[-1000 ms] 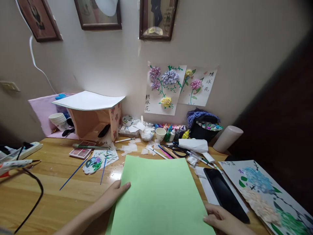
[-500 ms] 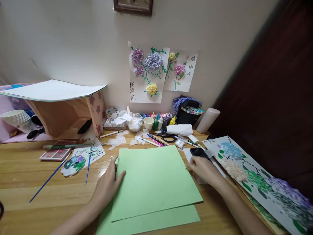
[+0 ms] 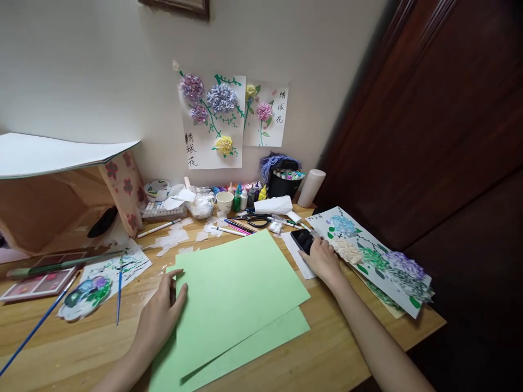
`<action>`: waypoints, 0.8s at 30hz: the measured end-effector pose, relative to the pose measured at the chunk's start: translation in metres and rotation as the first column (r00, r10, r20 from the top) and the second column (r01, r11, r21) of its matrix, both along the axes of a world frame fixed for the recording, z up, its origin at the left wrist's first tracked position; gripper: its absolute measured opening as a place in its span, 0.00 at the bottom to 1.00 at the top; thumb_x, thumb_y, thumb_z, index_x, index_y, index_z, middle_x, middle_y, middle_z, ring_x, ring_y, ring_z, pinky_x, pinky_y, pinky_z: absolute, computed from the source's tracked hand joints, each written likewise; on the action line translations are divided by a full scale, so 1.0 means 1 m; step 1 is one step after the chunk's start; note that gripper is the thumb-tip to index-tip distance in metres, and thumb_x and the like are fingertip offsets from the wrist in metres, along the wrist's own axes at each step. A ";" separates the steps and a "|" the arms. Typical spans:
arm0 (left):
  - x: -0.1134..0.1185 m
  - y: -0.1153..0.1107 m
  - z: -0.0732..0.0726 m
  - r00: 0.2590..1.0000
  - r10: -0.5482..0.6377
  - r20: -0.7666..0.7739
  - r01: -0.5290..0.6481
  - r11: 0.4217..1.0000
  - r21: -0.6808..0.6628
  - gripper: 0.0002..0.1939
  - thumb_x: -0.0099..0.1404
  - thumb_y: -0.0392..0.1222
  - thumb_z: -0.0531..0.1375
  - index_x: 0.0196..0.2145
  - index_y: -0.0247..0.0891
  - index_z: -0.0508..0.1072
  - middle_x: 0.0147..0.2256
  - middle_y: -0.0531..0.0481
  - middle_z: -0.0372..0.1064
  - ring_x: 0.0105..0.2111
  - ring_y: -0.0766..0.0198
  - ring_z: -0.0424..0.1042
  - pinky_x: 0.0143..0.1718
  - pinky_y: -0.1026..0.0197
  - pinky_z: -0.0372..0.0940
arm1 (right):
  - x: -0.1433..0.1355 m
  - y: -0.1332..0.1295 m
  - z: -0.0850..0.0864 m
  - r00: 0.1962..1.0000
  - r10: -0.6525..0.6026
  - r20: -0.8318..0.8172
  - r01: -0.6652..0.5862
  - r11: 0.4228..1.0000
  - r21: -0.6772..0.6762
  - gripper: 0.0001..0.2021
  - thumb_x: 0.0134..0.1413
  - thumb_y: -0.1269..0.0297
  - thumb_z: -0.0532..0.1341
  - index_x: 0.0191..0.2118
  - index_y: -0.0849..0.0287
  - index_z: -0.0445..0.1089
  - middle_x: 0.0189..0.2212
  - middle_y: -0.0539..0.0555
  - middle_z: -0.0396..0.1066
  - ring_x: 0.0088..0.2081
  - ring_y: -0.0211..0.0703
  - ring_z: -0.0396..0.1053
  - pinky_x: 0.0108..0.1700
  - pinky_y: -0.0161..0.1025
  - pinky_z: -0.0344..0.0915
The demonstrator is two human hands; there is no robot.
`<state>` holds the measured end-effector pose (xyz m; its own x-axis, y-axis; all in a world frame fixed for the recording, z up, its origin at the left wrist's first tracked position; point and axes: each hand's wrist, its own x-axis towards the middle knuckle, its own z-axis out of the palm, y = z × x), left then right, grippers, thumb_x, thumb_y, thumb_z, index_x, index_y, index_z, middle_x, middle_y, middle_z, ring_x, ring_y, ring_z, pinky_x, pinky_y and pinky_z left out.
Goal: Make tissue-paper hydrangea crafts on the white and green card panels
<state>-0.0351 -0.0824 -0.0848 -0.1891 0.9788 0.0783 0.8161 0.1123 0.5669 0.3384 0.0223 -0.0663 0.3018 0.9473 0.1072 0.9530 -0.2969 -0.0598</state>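
Two light green sheets of paper (image 3: 241,294) lie overlapped and slightly askew on the table in front of me. My left hand (image 3: 161,310) rests at their left edge, thumb and fingers apart, the thumb lying on the upper sheet. To the right of the sheets, my right hand (image 3: 322,257) is closed around a black phone (image 3: 301,238), with the thumb at its near side and the fingers over its far side. Under the phone is white paper (image 3: 301,264).
A picture with raised paper flowers (image 3: 373,256) lies at the right table edge. Scissors (image 3: 257,219), pens, paper scraps (image 3: 174,238) and paint bottles (image 3: 244,198) line the back. On the left are a paint palette (image 3: 84,296), brushes (image 3: 119,291) and a box (image 3: 126,188).
My view has turned to the right. The right hand, earlier beside the phone at the sheets' edge, has moved over the phone and taken hold of it. The left hand stays at the sheets' left edge.
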 end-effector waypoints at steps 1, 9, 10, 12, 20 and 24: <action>0.000 0.000 0.000 1.000 0.002 -0.001 -0.002 1.000 0.002 0.22 0.62 0.57 0.46 0.48 0.43 0.59 0.28 0.55 0.60 0.25 0.62 0.66 0.28 0.62 0.60 | 0.006 -0.002 -0.001 1.000 -0.019 -0.011 0.019 1.000 -0.016 0.24 0.53 0.55 0.58 0.47 0.74 0.59 0.44 0.74 0.64 0.48 0.64 0.63 0.43 0.47 0.60; 0.003 0.000 0.001 1.000 -0.004 -0.019 0.005 0.999 0.039 0.22 0.62 0.56 0.46 0.48 0.42 0.59 0.26 0.56 0.60 0.24 0.63 0.65 0.27 0.63 0.59 | 0.011 -0.002 0.002 0.992 -0.029 -0.125 0.033 0.999 0.032 0.31 0.44 0.49 0.60 0.49 0.69 0.55 0.42 0.67 0.68 0.46 0.61 0.65 0.41 0.43 0.60; 0.004 0.000 0.002 1.000 -0.004 -0.018 0.004 0.999 0.041 0.22 0.61 0.56 0.46 0.48 0.42 0.59 0.26 0.56 0.60 0.24 0.63 0.65 0.27 0.63 0.59 | 0.012 -0.001 0.001 0.992 -0.016 -0.124 0.021 0.999 0.039 0.32 0.44 0.49 0.60 0.50 0.67 0.55 0.43 0.65 0.68 0.46 0.61 0.64 0.41 0.43 0.60; 0.004 0.000 0.002 1.000 -0.002 -0.017 0.003 0.999 0.045 0.22 0.61 0.56 0.47 0.48 0.41 0.60 0.26 0.56 0.60 0.24 0.63 0.65 0.27 0.63 0.59 | 0.011 -0.001 -0.001 0.993 0.022 -0.116 -0.016 0.998 0.053 0.31 0.44 0.49 0.59 0.51 0.65 0.54 0.44 0.63 0.68 0.46 0.61 0.64 0.42 0.43 0.60; 0.003 -0.001 0.002 0.999 -0.004 -0.042 0.005 0.999 0.032 0.21 0.62 0.54 0.46 0.48 0.41 0.59 0.27 0.55 0.61 0.25 0.63 0.66 0.28 0.63 0.59 | -0.044 -0.003 0.014 0.966 0.231 0.119 -0.251 0.948 0.194 0.16 0.57 0.60 0.53 0.46 0.67 0.62 0.45 0.68 0.63 0.46 0.58 0.61 0.43 0.46 0.60; 0.002 -0.001 0.003 0.999 -0.011 -0.039 0.012 1.000 0.023 0.20 0.64 0.53 0.45 0.48 0.41 0.60 0.31 0.52 0.65 0.29 0.61 0.68 0.30 0.61 0.60 | -0.101 0.025 0.019 0.723 0.691 0.013 -0.684 0.712 0.159 0.10 0.59 0.69 0.50 0.43 0.63 0.66 0.42 0.61 0.66 0.46 0.50 0.60 0.47 0.42 0.59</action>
<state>-0.0328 -0.0836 -0.0816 -0.1741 0.9788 0.1077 0.8389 0.0901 0.5367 0.2375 0.0471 -0.0471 -0.4188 0.8700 0.2601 0.8858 0.4544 -0.0937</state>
